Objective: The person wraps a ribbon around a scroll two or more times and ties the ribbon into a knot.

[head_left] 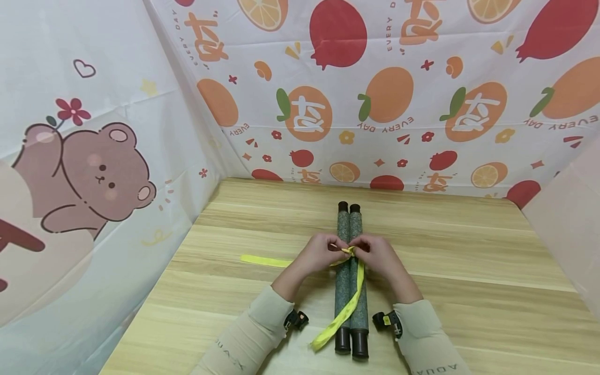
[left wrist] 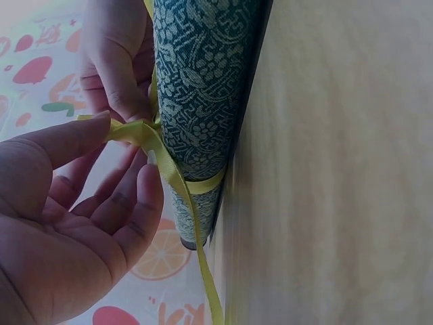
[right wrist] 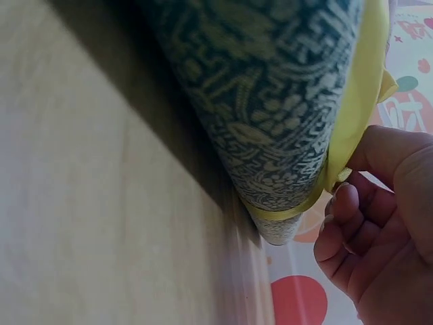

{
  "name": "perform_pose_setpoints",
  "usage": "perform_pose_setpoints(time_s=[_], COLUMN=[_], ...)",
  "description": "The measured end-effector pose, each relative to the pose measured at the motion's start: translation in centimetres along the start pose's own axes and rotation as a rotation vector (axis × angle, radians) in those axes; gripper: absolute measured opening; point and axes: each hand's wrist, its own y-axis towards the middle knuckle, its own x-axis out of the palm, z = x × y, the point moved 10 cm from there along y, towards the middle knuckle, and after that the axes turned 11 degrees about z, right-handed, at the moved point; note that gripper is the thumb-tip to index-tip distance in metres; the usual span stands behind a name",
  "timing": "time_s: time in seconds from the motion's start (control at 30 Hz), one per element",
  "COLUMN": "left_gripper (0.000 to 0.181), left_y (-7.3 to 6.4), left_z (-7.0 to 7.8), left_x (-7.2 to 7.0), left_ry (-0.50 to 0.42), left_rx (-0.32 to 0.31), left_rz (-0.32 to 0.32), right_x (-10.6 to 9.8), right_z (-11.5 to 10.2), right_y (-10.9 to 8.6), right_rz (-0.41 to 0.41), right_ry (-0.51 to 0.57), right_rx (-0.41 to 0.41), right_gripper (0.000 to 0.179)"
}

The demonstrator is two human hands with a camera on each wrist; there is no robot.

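Two scrolls (head_left: 344, 291) wrapped in green patterned cloth, with dark end knobs, lie side by side on the wooden table. A yellow ribbon (head_left: 347, 311) goes around both near their middle, crossing on top. My left hand (head_left: 319, 255) pinches a piece of the ribbon between thumb and fingers, just above the scrolls. Close beside it, my right hand (head_left: 377, 256) pinches the ribbon at the crossing. One tail runs left over the table; the other hangs down across the scrolls toward the near knobs. In the left wrist view the ribbon (left wrist: 150, 135) looks looped at the left fingertips.
The wooden table (head_left: 469, 271) spreads out on both sides of the scrolls. A fruit-printed cloth (head_left: 347, 120) hangs behind it, and a bear-printed cloth (head_left: 108, 172) hangs at the left. Small black cameras sit at both sleeve cuffs.
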Motion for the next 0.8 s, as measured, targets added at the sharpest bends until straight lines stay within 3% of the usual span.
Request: perform_pose_setpoints(time_s=[0.33, 0.8], left_gripper=[0.004, 0.004], left_y=[-0.06, -0.19], left_z=[0.35, 0.53], left_x=[0.24, -0.28], left_ry=[0.032, 0.089], left_rx=[0.070, 0.054], left_rz=[-0.022, 0.021], right_x=[0.11, 0.21], right_z=[0.06, 0.43], right_y=[-0.09, -0.09], right_rz=[0.025, 0.019], right_ry=[-0.018, -0.042], right_rx=[-0.021, 0.030], right_gripper=[0.010, 0.008])
